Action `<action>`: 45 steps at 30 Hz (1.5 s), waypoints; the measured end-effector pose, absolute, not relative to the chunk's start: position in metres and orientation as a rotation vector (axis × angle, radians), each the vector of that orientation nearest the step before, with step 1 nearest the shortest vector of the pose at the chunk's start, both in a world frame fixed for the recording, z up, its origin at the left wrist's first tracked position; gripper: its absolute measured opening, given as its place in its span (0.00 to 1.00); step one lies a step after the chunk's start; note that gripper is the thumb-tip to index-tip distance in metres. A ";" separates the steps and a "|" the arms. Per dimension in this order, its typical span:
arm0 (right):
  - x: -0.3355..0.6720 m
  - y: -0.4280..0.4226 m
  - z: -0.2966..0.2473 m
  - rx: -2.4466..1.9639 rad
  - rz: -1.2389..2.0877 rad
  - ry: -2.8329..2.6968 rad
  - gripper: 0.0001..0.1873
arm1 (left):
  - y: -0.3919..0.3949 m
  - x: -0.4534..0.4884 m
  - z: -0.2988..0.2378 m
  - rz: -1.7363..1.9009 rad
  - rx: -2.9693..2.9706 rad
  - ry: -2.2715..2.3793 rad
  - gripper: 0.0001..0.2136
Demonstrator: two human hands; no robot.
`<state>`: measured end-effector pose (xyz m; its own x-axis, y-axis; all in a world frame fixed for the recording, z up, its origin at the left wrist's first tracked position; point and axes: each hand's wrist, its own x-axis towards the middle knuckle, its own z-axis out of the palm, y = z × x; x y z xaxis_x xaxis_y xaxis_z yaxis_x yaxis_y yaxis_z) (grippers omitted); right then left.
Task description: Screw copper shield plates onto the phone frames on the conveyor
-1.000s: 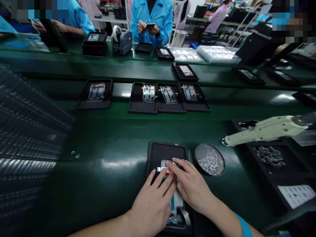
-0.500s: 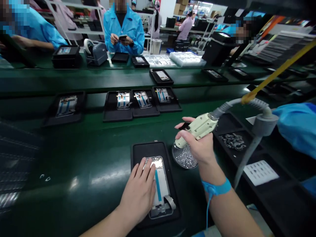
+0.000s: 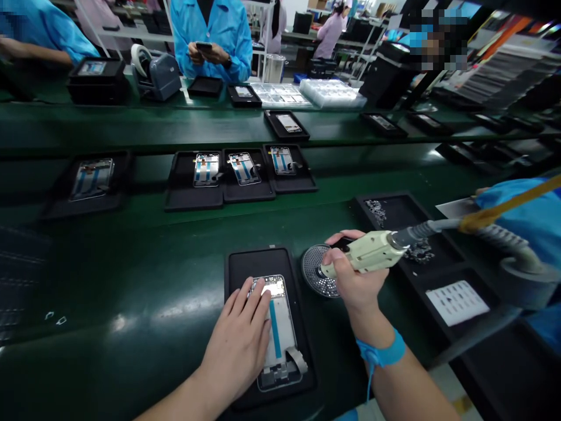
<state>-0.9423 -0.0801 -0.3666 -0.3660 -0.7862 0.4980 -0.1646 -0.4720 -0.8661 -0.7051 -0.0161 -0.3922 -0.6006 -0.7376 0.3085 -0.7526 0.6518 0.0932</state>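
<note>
My left hand (image 3: 239, 345) lies flat with its fingers spread on a phone frame (image 3: 279, 336) that rests in a black tray (image 3: 263, 266) near the front of the green bench. My right hand (image 3: 357, 278) is wrapped round a pale green electric screwdriver (image 3: 366, 257) with a grey hose. The tool's tip points left over a round metal screw dish (image 3: 314, 272) just right of the tray. A blue strap circles my right wrist.
Several black trays with phone frames (image 3: 241, 169) stand on the belt behind. A black parts bin (image 3: 394, 213) with screws and a white label lies to the right. People in blue coats (image 3: 205, 35) work across the bench. A blue sleeve (image 3: 526, 216) is at the right.
My right hand left the phone frame, took hold of the hanging screwdriver and brought it down over the screw dish. My left hand stayed flat on the frame.
</note>
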 end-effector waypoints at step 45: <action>-0.834 -0.071 -0.343 -1.367 -1.688 0.947 0.15 | 0.004 -0.712 -0.401 -0.074 1.027 -2.516 0.19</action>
